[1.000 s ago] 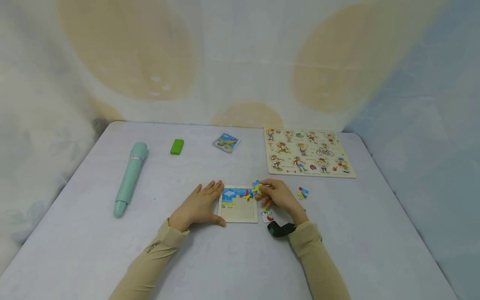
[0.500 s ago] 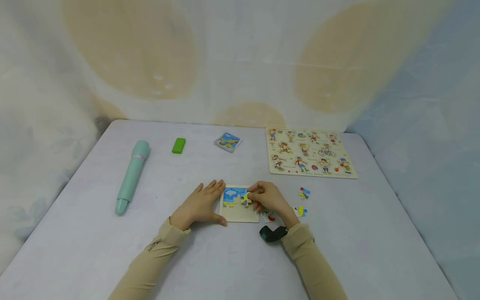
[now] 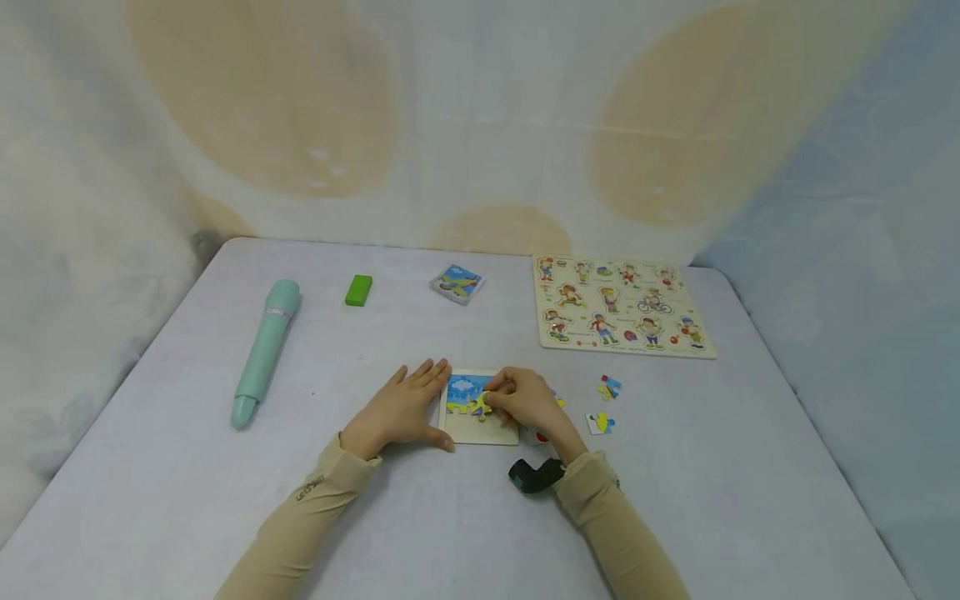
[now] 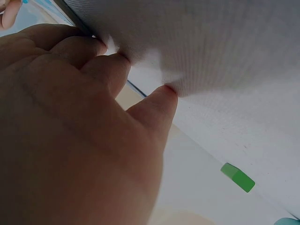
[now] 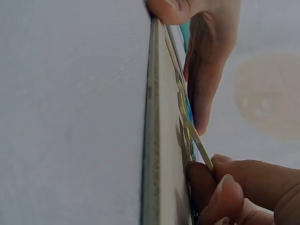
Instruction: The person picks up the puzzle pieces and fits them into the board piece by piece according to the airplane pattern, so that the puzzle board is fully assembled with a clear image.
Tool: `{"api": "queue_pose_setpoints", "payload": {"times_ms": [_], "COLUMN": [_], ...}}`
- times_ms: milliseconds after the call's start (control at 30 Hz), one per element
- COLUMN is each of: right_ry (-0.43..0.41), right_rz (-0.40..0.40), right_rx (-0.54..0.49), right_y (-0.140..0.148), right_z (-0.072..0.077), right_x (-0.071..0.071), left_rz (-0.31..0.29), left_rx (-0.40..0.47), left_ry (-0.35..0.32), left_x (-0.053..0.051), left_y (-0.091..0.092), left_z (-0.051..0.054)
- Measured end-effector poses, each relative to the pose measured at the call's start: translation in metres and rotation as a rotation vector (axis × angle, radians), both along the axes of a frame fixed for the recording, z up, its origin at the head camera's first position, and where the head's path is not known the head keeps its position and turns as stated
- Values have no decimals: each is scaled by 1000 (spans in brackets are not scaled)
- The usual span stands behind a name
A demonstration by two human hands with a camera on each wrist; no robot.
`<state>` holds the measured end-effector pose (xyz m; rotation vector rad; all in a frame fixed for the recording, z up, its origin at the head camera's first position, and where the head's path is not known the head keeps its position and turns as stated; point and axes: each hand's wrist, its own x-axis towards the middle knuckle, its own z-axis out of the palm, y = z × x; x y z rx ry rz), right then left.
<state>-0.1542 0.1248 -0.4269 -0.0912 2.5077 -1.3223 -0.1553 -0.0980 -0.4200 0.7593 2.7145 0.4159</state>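
Right fingers (image 3: 497,399) pinching yellow puzzle piece (image 3: 478,407), tilted over wooden tray (image 3: 474,431), raised edge rightward, long axis unclear, left fingers (image 3: 422,382) apart

Right hand (image 5: 258,183): fingers pinch a thin puzzle piece (image 5: 202,151), tilted over the board (image 5: 166,103), seen edge-on; contact unclear. Left hand (image 5: 213,44) at board's far end, thumb touching edge.

Two hands (image 3: 400,411), at least four loose pieces (image 3: 600,423), one held piece (image 3: 479,407) — one each: frame (image 3: 472,430), board (image 3: 626,322), picture (image 3: 458,284), block (image 3: 358,290), wand (image 3: 265,354).
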Motion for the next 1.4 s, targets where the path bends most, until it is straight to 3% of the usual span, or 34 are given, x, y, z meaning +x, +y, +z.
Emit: {"api": "queue_pose_setpoints", "payload": {"times_ms": [433,733,833,1133,1400], "right_ry": [46,129,112,-48,-92], "right_rz": [-55,-81,-67,50,46], "right_rx": [95,198,171,-88,-156], "right_y": [-7,-10,-8,19,56], "right_z": [4,4,3,7,12], "right_x": [5,6,4,-8,-18], "left_rz": [-11,-16,-17,-13,-12], "left_rx": [13,14,10,2,0], "left_ry": [19,25,23,24,29], "left_x": [0,2,2,1,1], "left_y": [1,2,2,1,0], "left_z": [0,2,3,1,0]}}
